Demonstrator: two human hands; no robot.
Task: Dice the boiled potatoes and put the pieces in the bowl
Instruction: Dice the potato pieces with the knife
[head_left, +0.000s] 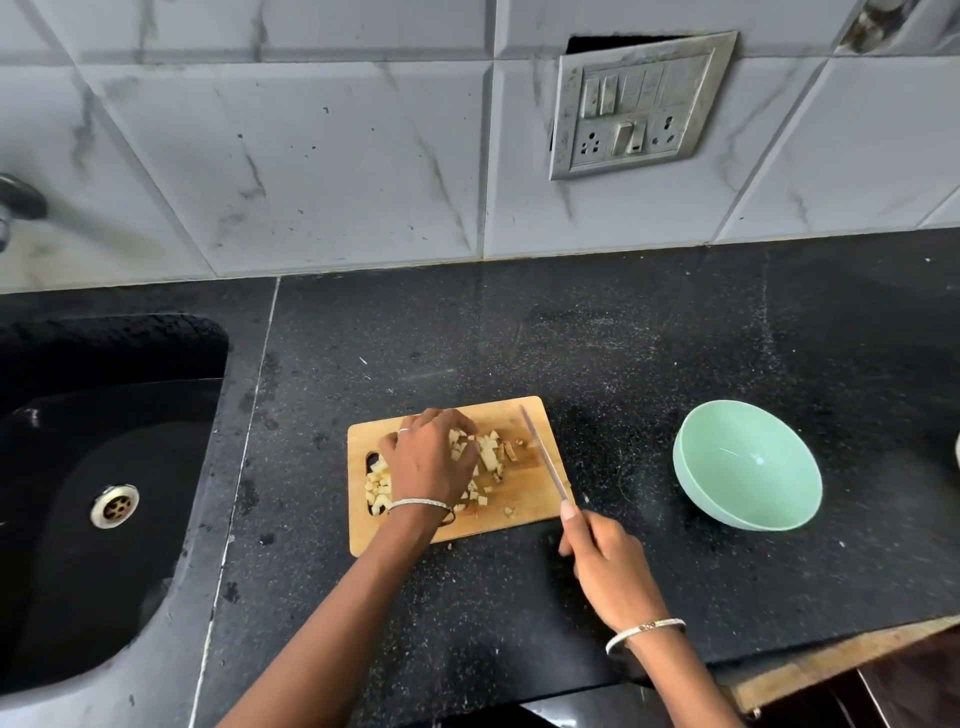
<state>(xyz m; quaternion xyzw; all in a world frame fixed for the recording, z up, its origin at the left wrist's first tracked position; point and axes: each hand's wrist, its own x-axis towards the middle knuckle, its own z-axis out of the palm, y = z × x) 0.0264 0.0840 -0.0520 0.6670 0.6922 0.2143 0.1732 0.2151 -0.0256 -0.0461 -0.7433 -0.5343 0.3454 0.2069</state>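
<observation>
The left hand (428, 460) sits on the wooden cutting board (374, 535) with its fingers bent into a claw. The fingertips are pressed down into the heap of potato pieces (488, 454) and hold it together; the thumb is hidden under the palm. The right hand (605, 566) grips the handle of the knife (545, 457), three fingers curled round it and the forefinger laid straight along the back of the blade. The blade slants across the board's right edge, just beside the heap, and whether its edge touches the wood cannot be told. There is one board, one knife and one mint-green bowl (748, 467). The bowl stands on the black countertop (623, 353), well apart from the board on the right. The potato lies in many small pale cubes, too many and too covered to count, all on the board. Each wrist bears one bangle, and one ring shows on the left hand. A dark sink (104, 415) with one drain lies to the left.
</observation>
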